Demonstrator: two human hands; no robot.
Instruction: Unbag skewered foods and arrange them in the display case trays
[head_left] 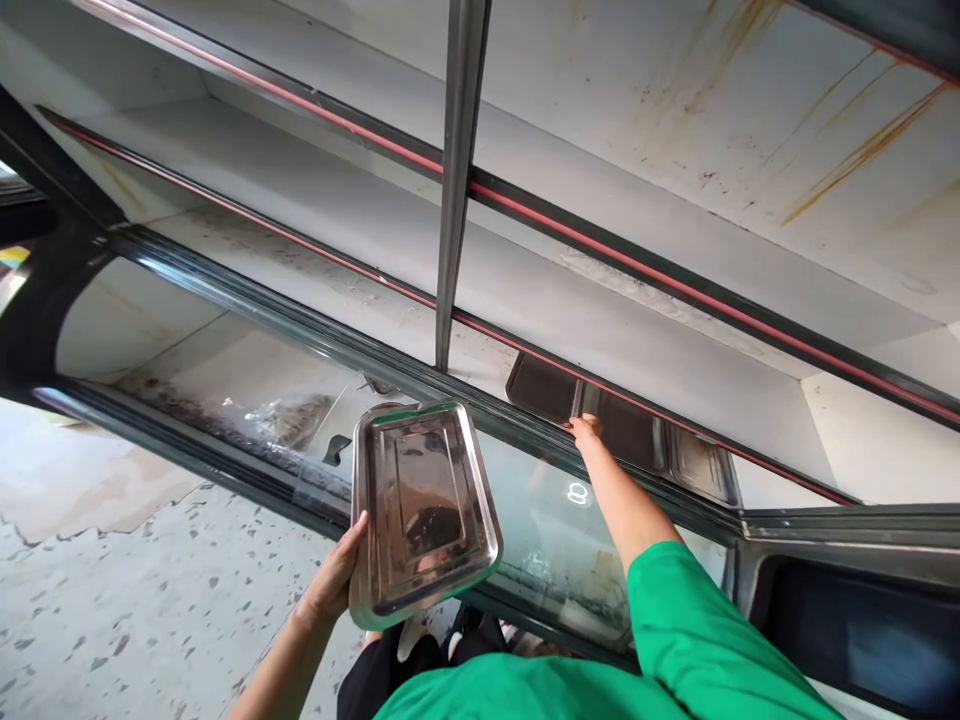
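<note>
My left hand [339, 568] grips a shiny rectangular metal tray [427, 500] by its left edge, with the thumb on top of the rim. The tray is tilted in front of my body, and its inside is bare. My right hand [587, 430] reaches into the cabinet, its fingers closed at the near edge of a dark tray [544, 388]. Just right of that hand lies another dark tray [630, 430], and beyond it a silvery tray [701, 465]. The shelf above partly covers these trays.
A dark frame post [454, 190] divides the cabinet front. Shelf edges with red strips [645, 260] run across it. Sliding glass [540, 510] stands below the opening. A crumpled clear plastic bag [296, 420] lies inside at left. Speckled floor [150, 590] shows at lower left.
</note>
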